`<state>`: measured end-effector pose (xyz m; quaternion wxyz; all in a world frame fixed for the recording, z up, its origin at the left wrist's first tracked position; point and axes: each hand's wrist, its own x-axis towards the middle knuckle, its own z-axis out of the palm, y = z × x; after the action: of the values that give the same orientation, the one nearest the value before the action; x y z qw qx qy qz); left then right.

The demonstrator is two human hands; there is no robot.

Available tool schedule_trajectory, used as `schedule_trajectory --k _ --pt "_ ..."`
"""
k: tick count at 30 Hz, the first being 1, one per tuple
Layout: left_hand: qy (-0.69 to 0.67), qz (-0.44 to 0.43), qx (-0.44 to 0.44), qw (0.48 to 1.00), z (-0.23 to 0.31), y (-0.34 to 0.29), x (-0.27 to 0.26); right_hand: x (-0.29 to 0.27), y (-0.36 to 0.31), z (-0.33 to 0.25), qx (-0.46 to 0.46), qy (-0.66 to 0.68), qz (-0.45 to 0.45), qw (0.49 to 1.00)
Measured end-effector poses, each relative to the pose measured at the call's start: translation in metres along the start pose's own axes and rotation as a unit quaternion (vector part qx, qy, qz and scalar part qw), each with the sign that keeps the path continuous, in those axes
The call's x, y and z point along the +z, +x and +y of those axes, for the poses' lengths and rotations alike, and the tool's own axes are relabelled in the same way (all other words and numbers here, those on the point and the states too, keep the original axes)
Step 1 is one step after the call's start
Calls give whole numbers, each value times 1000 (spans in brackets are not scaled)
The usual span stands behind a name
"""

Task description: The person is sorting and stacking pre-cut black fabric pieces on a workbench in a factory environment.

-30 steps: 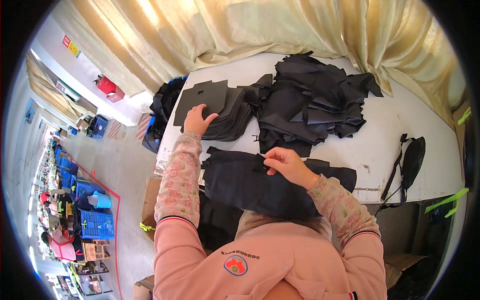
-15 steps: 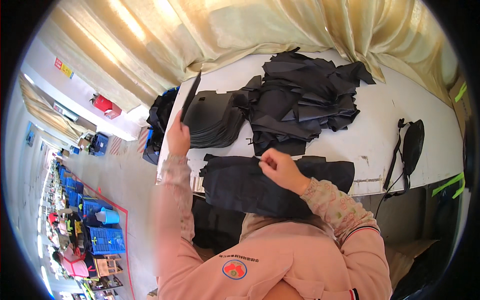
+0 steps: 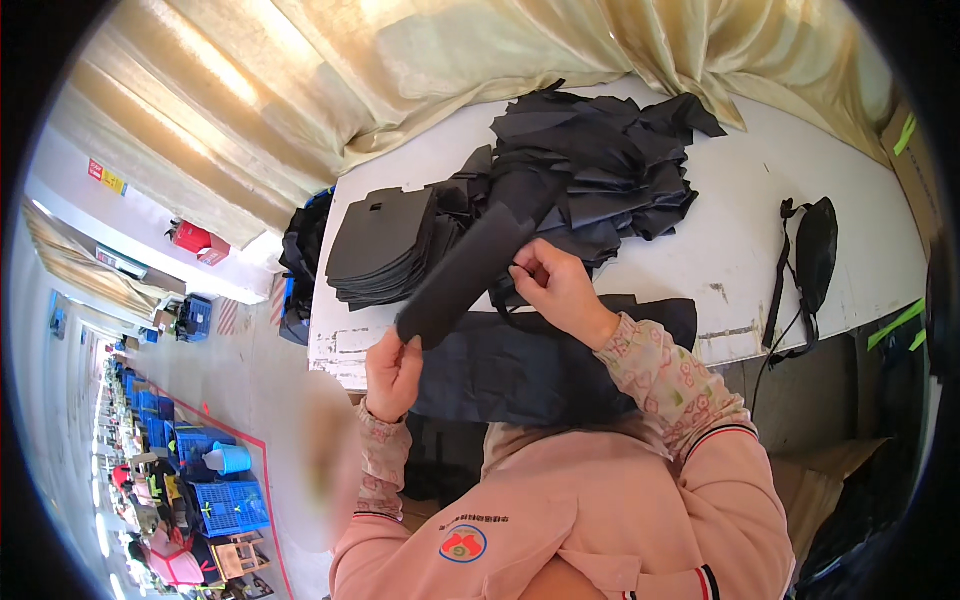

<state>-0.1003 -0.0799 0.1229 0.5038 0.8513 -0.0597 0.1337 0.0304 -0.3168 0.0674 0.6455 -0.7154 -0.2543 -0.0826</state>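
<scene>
A stiff black panel (image 3: 465, 280) is held up at a slant above the front of the table. My left hand (image 3: 392, 375) pinches its near lower corner between thumb and fingers. Beside the panel's right edge, my right hand (image 3: 558, 290) is closed in a pinch; whatever lies between its fingertips is too small or hidden to make out. Below both hands a black fabric piece (image 3: 530, 375) drapes over the table's front edge and my lap. Left of the panel sits a stack of black panels (image 3: 380, 235), the top one with a small slot.
A large heap of black fabric pieces (image 3: 610, 165) covers the middle back of the white table (image 3: 740, 220). Toward the right lies a black pouch with straps (image 3: 818, 255). Gold curtains (image 3: 450, 70) hang behind. Blue crates (image 3: 230, 508) stand on the floor far left.
My left hand has come down and nearer, swinging the panel from upright at the left to a slant before me. My right hand has moved slightly up to the panel's edge, still pinched.
</scene>
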Motion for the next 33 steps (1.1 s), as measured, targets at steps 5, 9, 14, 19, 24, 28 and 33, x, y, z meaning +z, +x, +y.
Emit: schedule_trajectory --k 5,9,14,19,24,28,33 --pt "9 -222 154 963 15 23 -1 -5 -6 22 98 191 -42 976" --pt "-101 -207 108 967 6 30 26 -11 -9 13 -11 207 -114 972" --pt "-37 -22 94 995 -3 39 71 -1 -15 7 22 245 -168 954" --pt "176 4 251 952 14 51 70 -39 -8 -26 221 390 -257 856" --pt "260 -15 320 911 23 60 65 -57 5 -35 235 274 -366 858" --pt "129 -8 218 967 21 56 56 -60 8 -18 147 188 -368 898" --pt "-182 148 17 972 16 43 7 -81 4 24 175 -18 -355 918"
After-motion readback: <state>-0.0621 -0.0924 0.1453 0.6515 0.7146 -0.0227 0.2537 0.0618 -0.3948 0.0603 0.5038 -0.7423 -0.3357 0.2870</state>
